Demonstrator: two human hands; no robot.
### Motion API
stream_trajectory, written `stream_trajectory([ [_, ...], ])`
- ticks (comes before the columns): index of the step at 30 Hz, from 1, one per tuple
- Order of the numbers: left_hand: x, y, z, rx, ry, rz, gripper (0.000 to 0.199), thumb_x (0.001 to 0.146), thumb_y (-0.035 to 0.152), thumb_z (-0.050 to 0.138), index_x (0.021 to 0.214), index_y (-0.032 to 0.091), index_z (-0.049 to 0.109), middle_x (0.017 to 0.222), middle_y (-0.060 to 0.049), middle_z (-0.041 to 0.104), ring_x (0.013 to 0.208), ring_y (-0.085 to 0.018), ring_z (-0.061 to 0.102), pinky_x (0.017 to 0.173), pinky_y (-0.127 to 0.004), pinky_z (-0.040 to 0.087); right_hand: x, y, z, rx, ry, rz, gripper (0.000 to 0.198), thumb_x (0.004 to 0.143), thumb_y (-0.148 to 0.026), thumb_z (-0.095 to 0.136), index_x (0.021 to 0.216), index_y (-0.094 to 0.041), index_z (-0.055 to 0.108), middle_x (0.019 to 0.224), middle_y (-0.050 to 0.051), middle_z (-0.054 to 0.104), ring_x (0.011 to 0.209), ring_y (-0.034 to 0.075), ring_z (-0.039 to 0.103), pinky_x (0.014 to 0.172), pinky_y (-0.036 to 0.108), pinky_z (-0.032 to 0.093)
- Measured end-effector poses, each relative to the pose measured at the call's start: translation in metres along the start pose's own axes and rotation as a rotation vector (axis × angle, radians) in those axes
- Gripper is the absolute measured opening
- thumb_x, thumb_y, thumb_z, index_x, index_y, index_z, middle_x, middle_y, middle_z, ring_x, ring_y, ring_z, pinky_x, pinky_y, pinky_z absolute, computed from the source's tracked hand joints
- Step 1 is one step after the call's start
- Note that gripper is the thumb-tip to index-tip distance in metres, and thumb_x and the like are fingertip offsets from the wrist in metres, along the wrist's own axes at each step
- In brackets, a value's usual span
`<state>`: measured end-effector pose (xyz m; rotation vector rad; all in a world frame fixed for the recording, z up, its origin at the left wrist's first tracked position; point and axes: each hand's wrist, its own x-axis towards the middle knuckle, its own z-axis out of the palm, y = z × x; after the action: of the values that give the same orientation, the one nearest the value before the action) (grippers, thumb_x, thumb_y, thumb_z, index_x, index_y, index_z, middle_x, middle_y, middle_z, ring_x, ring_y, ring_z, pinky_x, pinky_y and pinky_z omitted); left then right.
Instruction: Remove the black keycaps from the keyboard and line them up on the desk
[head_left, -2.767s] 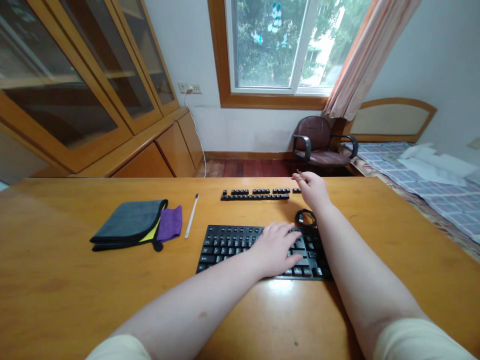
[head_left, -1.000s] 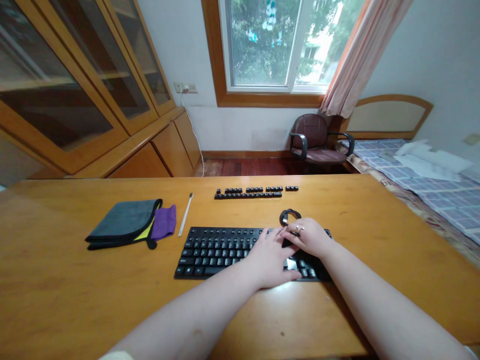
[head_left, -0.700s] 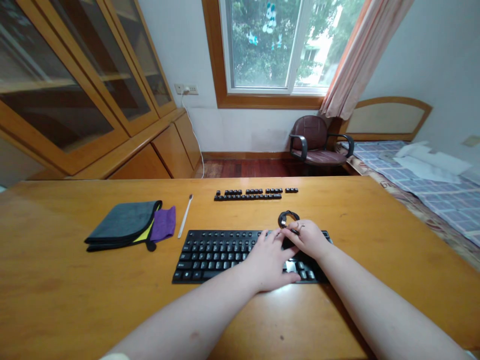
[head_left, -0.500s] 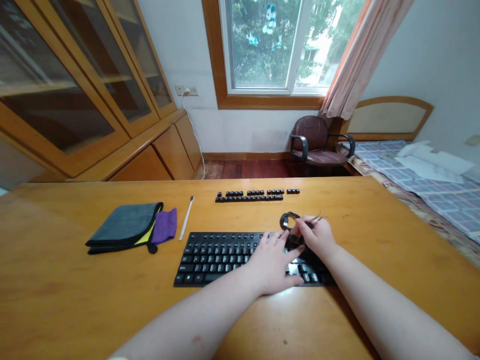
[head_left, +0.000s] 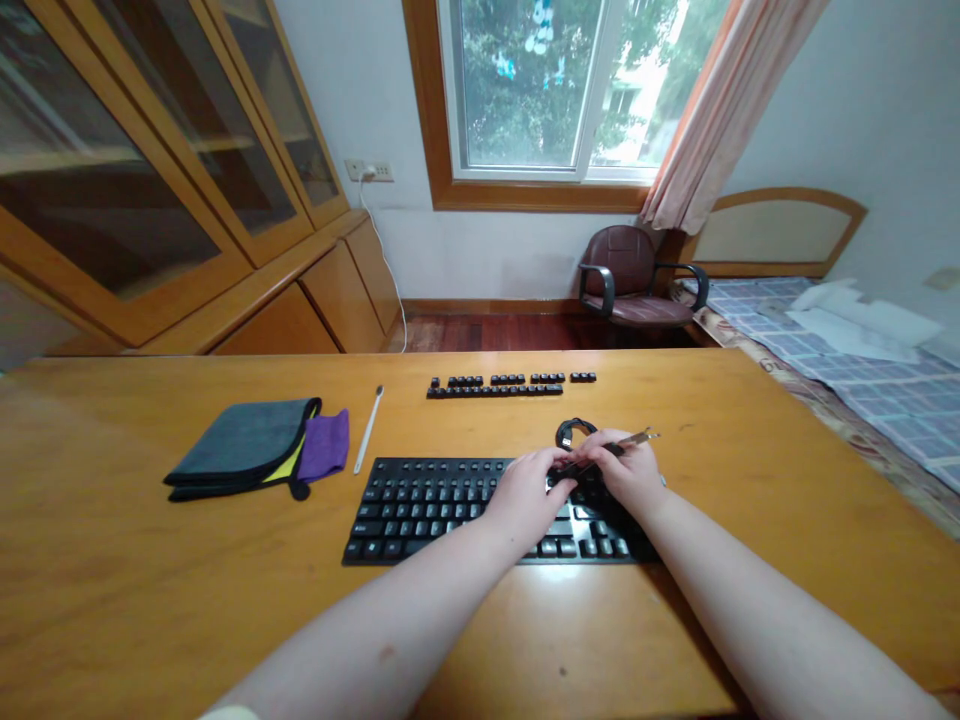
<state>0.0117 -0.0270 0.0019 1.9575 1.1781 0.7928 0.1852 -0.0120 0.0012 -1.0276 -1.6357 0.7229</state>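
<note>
The black keyboard (head_left: pixel 420 510) lies on the desk beneath both hands, its upper key row stripped of caps. My right hand (head_left: pixel 626 475) grips a keycap puller (head_left: pixel 637 438), whose thin wire prongs stick out to the right. Against its dark end, over the keyboard's right part, my left hand (head_left: pixel 529 490) is pinched; what lies between those fingertips is too dark to make out. Behind the hands sits a coiled black cable (head_left: pixel 568 434) with a USB plug. Removed black keycaps (head_left: pixel 495 392) stand in two rows farther back.
Left of the keyboard are a white toothbrush (head_left: pixel 368 430), a folded grey cloth (head_left: pixel 244 440) and a purple cloth (head_left: pixel 325 446). The wooden desk (head_left: pixel 645 650) ends at a far edge, with an office chair (head_left: pixel 637 275) and a bed (head_left: pixel 840 340) beyond.
My left hand has drawn its spread fingers together and come up to the right hand. The puller has turned, with its prongs now pointing right. The view has shifted slightly.
</note>
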Motion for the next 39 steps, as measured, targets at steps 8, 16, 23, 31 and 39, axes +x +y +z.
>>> stream_trajectory([
  [8,0.001,0.001,-0.002,-0.083,0.078,-0.048,0.017,0.078,0.024,0.059,0.095,0.022,0.063,0.093,-0.001,0.067,0.089,-0.018,0.060,0.082,-0.030,0.046,0.005,-0.002,0.001,0.004,-0.052,-0.065,0.018,0.083,-0.028,0.054,0.071,-0.019,0.065,0.072,0.004,0.067,0.072,0.019,0.063,0.069,0.033,0.051],
  [16,0.000,0.000,-0.002,-0.132,0.121,-0.024,0.021,0.077,0.019,0.059,0.097,0.021,0.061,0.094,-0.001,0.065,0.089,-0.017,0.059,0.082,-0.029,0.046,0.004,0.004,0.001,0.007,-0.086,-0.005,0.014,0.081,-0.024,0.057,0.072,-0.019,0.066,0.072,0.004,0.066,0.065,0.016,0.061,0.062,0.030,0.051],
  [23,0.000,-0.001,-0.001,-0.050,0.094,-0.005,0.021,0.075,0.024,0.064,0.096,0.021,0.063,0.094,-0.002,0.066,0.090,-0.019,0.059,0.083,-0.031,0.045,0.007,0.007,0.002,0.011,-0.168,-0.041,0.015,0.081,-0.022,0.056,0.072,-0.019,0.067,0.073,0.004,0.065,0.069,0.016,0.060,0.068,0.031,0.050],
  [31,0.001,0.000,-0.002,0.015,0.050,0.007,0.017,0.081,0.031,0.056,0.092,0.021,0.065,0.089,-0.003,0.067,0.085,-0.020,0.060,0.078,-0.032,0.045,0.007,0.002,0.003,-0.020,-0.237,-0.076,0.013,0.081,-0.025,0.060,0.070,-0.020,0.066,0.070,0.003,0.066,0.070,0.017,0.061,0.070,0.032,0.050],
  [39,0.003,-0.001,-0.001,-0.102,0.150,-0.057,0.015,0.079,0.024,0.057,0.093,0.020,0.062,0.087,-0.001,0.067,0.081,-0.016,0.061,0.076,-0.028,0.048,0.006,-0.004,0.002,-0.013,-0.201,-0.162,0.012,0.083,-0.029,0.059,0.081,-0.021,0.068,0.084,0.006,0.069,0.083,0.019,0.063,0.078,0.035,0.050],
])
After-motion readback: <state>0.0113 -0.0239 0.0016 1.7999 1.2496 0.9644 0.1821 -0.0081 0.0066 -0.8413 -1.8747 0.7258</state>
